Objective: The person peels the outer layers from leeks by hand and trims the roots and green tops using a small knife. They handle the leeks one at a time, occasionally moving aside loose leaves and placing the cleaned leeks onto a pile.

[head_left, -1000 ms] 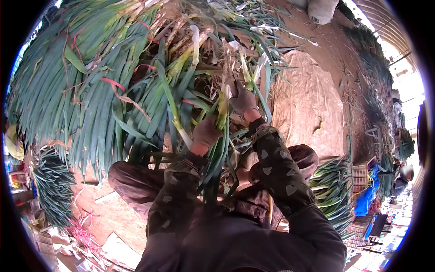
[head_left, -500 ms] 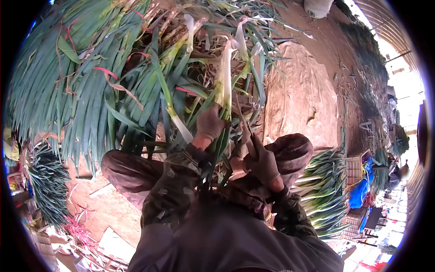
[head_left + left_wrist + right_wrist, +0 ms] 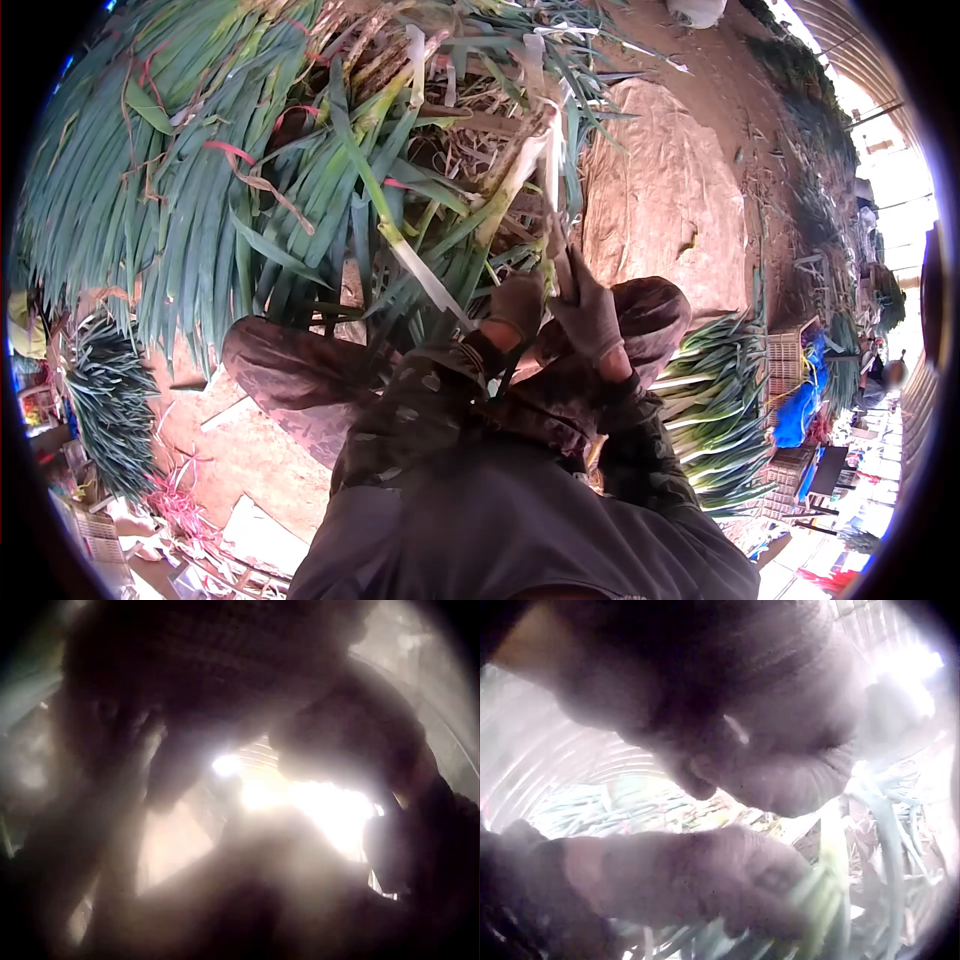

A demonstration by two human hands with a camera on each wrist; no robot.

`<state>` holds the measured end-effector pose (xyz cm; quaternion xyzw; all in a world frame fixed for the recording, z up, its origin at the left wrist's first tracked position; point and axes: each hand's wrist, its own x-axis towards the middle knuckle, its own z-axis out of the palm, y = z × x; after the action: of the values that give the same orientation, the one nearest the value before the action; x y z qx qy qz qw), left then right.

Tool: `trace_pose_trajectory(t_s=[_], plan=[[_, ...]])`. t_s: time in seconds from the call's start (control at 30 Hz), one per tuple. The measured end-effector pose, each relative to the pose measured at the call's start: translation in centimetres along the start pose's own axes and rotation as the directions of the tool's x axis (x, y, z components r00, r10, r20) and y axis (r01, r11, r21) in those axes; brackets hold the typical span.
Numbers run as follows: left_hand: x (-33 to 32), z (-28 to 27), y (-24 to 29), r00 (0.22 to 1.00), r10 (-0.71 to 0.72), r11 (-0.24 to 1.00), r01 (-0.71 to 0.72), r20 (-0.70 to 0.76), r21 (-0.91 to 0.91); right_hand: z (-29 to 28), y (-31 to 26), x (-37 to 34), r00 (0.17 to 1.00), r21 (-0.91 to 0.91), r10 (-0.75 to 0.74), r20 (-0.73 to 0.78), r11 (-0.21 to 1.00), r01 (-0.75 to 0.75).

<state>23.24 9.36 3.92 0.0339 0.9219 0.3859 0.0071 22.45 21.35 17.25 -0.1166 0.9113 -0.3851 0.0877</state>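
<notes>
In the head view, a long green onion [image 3: 553, 170] stands with its white stalk pointing away from me. My gloved left hand [image 3: 517, 305] grips it low down, where the stalk turns green. Close beside it on the right, my gloved right hand [image 3: 588, 318] pinches at the same stalk, fingers pointing forward. The right wrist view shows the left hand [image 3: 727, 877] curled round the green part, with the right hand [image 3: 765, 727] just above. A second, browner stalk [image 3: 510, 185] leans next to it. Dark blur fills most of the left wrist view.
A big heap of green onions [image 3: 130, 200] covers the far left. A brown sack-like sheet [image 3: 665, 200] lies at the right. More onions with white stalks [image 3: 715, 410] lie beside the right knee, near a wicker basket [image 3: 788, 360]. Pink twine [image 3: 185, 505] is strewn at the lower left.
The right hand drew back toward the body from the stalk, then came forward again beside the left. The left hand has shifted right and nearer the body, and the held stalk stands further right.
</notes>
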Motion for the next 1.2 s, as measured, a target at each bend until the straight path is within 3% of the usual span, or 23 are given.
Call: trace_pose_trajectory(t_s=[0.07, 0.1, 0.17, 0.2, 0.23, 0.33, 0.4, 0.43, 0.57, 0.67, 0.7, 0.8, 0.9, 0.97, 1.03, 1.13, 1.2], plan=[[-1.2, -0.1, -1.1, 0.981, 0.057, 0.995, -0.071, 0.184, 0.071, 1.0, 1.0, 1.4, 0.997, -0.043, -0.018, -0.08, 0.999, 0.015], [-1.9, -1.6, -1.1, 0.991, 0.136, 0.991, -0.136, 0.01, -0.004, 1.4, 1.1, 1.5, 0.999, -0.037, -0.014, -0.051, 0.999, 0.012], [-1.6, -3.0, -3.4, 0.941, -0.002, 1.0, -0.003, -0.34, -0.015, 2.0, 0.5, 1.4, 0.999, -0.025, 0.041, 0.022, 0.999, -0.041], [-1.5, -5.0, -4.2, 0.905, -0.003, 0.991, 0.059, -0.424, 0.119, 2.2, 0.2, 1.1, 0.993, -0.022, 0.091, 0.073, 0.996, -0.089], [-1.5, -7.2, -5.0, 0.86, 0.008, 0.96, 0.136, -0.51, 0.244, 3.0, 0.6, 0.7, 0.999, 0.041, 0.036, -0.013, 0.999, -0.036], [-2.2, -9.4, -7.9, 0.868, -0.059, 0.963, 0.18, -0.493, 0.201, 4.7, 1.3, -0.1, 0.993, -0.083, -0.018, 0.115, 0.996, 0.028], [-1.6, -11.5, -6.7, 0.905, -0.069, 0.909, 0.231, -0.42, 0.348, 5.2, 1.4, -0.7, 0.995, -0.051, -0.054, 0.081, 0.997, 0.058], [-1.9, -12.1, -6.5, 0.92, -0.09, 0.871, 0.258, -0.381, 0.419, 5.5, 1.2, -1.2, 0.995, -0.047, -0.002, 0.102, 0.999, 0.007], [-1.3, -7.1, -8.6, 0.996, -0.007, 0.891, 0.047, -0.09, 0.452, 4.7, 0.3, -3.1, 0.983, -0.08, 0.096, 0.156, 0.993, -0.084], [-4.1, -4.8, -6.4, 0.981, 0.192, 0.972, -0.185, -0.035, 0.143, 5.4, 0.8, -4.7, 0.98, -0.117, 0.069, 0.187, 0.992, -0.047], [-4.2, -5.3, -5.7, 0.997, -0.068, 0.992, 0.064, 0.031, 0.11, 5.7, 1.2, -5.1, 0.981, -0.135, 0.04, 0.189, 0.991, -0.014], [-2.6, -6.8, -8.6, 0.946, -0.054, 0.962, 0.136, -0.321, 0.236, 6.5, 1.7, -6.0, 0.985, -0.164, 0.053, 0.162, 0.986, -0.026], [-0.7, -10.5, -8.2, 0.892, -0.033, 0.882, 0.238, -0.45, 0.407, 7.0, 1.7, -6.9, 0.984, -0.213, -0.002, 0.181, 0.976, 0.041], [1.0, -10.6, -9.9, 0.962, -0.194, 0.907, 0.251, -0.193, 0.339, 7.5, 2.1, -6.9, 0.988, -0.185, -0.04, 0.148, 0.98, 0.068], [3.2, -9.2, -12.7, 0.953, -0.293, 0.916, 0.256, 0.079, 0.308, 7.6, 1.9, -6.7, 0.992, -0.142, -0.028, 0.123, 0.989, 0.045], [3.9, -7.1, -14.8, 0.97, -0.219, 0.959, 0.194, 0.108, 0.207, 6.0, 1.1, -6.3, 0.995, -0.084, 0.045, 0.088, 0.996, -0.038], [2.9, -7.5, -12.8, 0.96, -0.28, 0.955, 0.279, -0.008, 0.102, 5.4, 1.7, -6.6, 0.996, -0.05, 0.049, 0.068, 0.998, -0.045]])
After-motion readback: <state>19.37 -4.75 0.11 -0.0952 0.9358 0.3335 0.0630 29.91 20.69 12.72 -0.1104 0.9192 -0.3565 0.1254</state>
